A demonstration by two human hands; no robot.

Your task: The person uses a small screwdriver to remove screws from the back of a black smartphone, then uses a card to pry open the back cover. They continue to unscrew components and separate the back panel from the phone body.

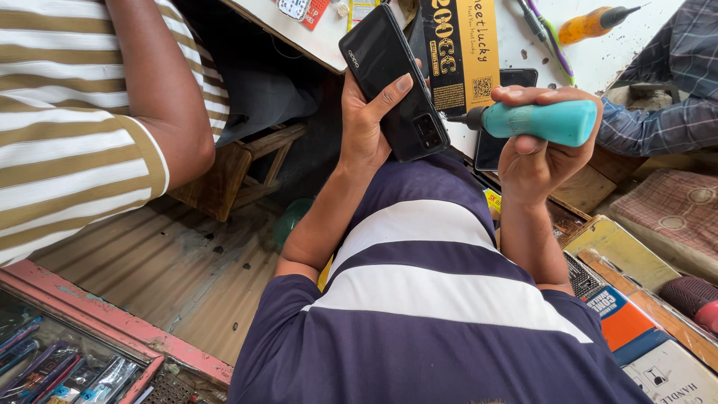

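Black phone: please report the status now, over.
Left hand grips black phone, back side up. Right hand holds teal screwdriver, tip at phone's lower edge. Nothing between them.

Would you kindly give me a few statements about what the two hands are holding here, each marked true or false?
1. The left hand holds a black phone with its back facing the camera. True.
2. The right hand grips a red hammer. False: it grips a teal-handled screwdriver.
3. The screwdriver's tip points toward the phone's camera end. True.
4. The phone lies flat on the white table. False: it is held up in the left hand.
5. An orange-handled tool lies on the table. True.
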